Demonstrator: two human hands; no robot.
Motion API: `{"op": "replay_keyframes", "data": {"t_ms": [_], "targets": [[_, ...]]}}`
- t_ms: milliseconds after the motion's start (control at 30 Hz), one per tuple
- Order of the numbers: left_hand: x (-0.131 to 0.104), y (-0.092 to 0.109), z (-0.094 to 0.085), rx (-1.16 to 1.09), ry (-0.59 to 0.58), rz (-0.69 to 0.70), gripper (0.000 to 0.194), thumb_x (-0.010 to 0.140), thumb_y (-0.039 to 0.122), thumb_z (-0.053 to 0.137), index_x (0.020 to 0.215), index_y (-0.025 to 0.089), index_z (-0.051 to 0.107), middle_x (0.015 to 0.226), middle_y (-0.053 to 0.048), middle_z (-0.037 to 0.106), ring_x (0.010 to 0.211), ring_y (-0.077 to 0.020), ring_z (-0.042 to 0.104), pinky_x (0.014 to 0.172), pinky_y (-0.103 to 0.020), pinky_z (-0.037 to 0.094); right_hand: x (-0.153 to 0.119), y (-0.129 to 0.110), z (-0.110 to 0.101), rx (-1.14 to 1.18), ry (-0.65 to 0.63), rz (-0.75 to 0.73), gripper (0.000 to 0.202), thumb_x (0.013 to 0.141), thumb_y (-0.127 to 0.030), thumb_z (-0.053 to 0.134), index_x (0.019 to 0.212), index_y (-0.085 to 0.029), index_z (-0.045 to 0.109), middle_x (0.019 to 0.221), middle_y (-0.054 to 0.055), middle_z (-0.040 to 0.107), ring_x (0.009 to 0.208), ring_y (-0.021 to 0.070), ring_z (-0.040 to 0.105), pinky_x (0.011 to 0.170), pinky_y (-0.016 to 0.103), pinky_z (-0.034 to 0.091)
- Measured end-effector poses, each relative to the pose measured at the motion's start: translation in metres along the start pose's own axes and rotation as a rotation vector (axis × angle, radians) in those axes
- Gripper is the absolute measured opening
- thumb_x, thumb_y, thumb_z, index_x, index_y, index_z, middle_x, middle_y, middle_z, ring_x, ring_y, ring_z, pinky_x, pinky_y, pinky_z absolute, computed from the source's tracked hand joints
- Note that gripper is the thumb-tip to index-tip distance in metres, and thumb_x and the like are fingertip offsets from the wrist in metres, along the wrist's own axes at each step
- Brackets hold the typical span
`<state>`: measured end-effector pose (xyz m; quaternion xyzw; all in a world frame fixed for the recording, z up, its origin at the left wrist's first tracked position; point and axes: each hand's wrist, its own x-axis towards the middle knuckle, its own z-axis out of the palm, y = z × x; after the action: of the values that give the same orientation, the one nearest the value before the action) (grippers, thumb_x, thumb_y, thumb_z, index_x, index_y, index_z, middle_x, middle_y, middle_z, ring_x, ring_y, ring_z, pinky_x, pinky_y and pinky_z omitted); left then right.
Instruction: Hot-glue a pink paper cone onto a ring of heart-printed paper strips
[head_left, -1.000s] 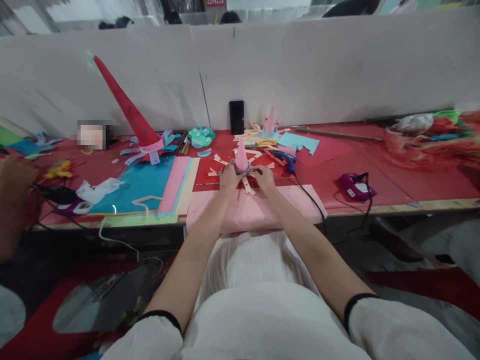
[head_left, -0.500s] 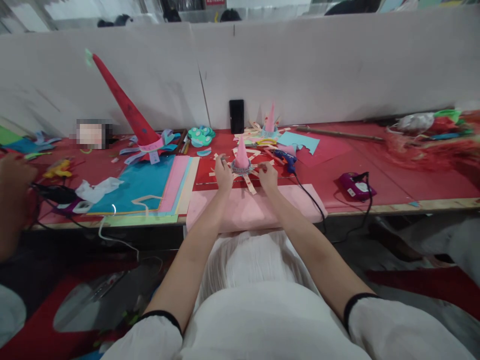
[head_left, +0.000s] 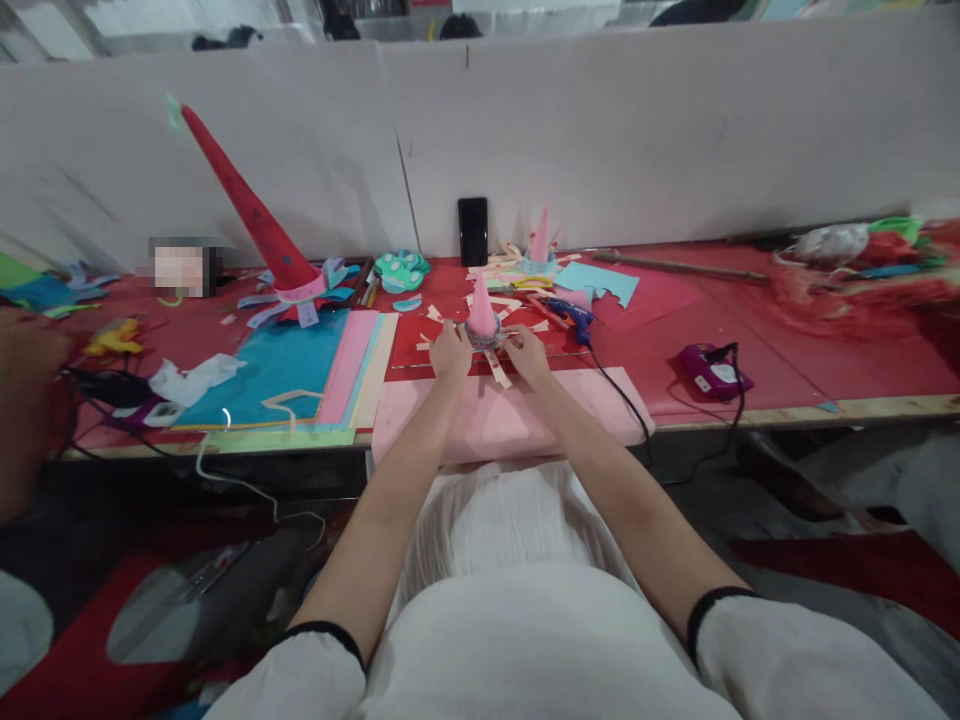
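Observation:
A small pink paper cone [head_left: 481, 308] stands upright in a grey-blue ring base, with pale spotted paper strips fanning out around it. My left hand [head_left: 451, 352] is at the left side of the base, its fingers closed on the edge. At the right side, my right hand [head_left: 527, 352] pinches the base or a strip there; the exact spot is hidden by the fingers. One pale strip [head_left: 496, 368] points toward me between the hands. A blue hot glue gun [head_left: 574, 318] lies just right of my right hand.
Behind stand a similar pink cone [head_left: 540, 240] and a black phone [head_left: 473, 232]. A tall red cone hat [head_left: 255, 215] and coloured sheets [head_left: 285, 365] are on the left. A pink cushion [head_left: 487, 415] lines the front edge; a purple box [head_left: 712, 372] trails a cord. Another person's arm [head_left: 30, 400] is far left.
Both my hands have moved inward, closer to the cone's base. The cone has shifted very slightly; the surrounding things stay put.

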<state>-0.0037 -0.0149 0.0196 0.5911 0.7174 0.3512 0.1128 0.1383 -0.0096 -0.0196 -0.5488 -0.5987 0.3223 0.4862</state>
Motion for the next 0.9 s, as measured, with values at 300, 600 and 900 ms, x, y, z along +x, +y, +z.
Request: {"op": "replay_keyframes", "data": {"t_ms": [300, 600, 900], "targets": [[0.005, -0.003, 0.008, -0.504, 0.148, 0.153, 0.021, 0.088, 0.017, 0.033, 0.099, 0.018, 0.051, 0.098, -0.007, 0.063, 0.087, -0.013, 0.061, 0.078, -0.023, 0.047, 0.005, -0.005, -0.002, 0.298, 0.075, -0.062, 0.015, 0.073, -0.03, 0.054, 0.08, -0.018, 0.054, 0.092, 0.004, 0.065, 0.085, 0.0135, 0.062, 0.081, 0.028, 0.048], [0.007, -0.003, 0.015, -0.771, -0.031, -0.032, 0.028, 0.094, 0.031, 0.025, 0.102, 0.02, 0.049, 0.047, 0.007, 0.046, 0.034, -0.0075, 0.042, 0.039, -0.017, 0.036, 0.008, 0.0, -0.003, 0.283, 0.134, 0.032, 0.019, 0.075, -0.031, 0.049, 0.086, -0.016, 0.053, 0.089, 0.005, 0.066, 0.077, 0.0119, 0.062, 0.067, 0.023, 0.048], [-0.002, 0.0, 0.004, 0.041, -0.091, 0.143, 0.033, 0.092, 0.029, 0.029, 0.096, 0.019, 0.06, 0.088, -0.01, 0.068, 0.091, -0.0226, 0.062, 0.078, -0.032, 0.044, 0.003, -0.006, 0.0, 0.162, 0.182, 0.015, 0.014, 0.071, -0.025, 0.05, 0.081, -0.017, 0.057, 0.077, 0.002, 0.065, 0.075, 0.0136, 0.061, 0.075, 0.026, 0.045]]}}
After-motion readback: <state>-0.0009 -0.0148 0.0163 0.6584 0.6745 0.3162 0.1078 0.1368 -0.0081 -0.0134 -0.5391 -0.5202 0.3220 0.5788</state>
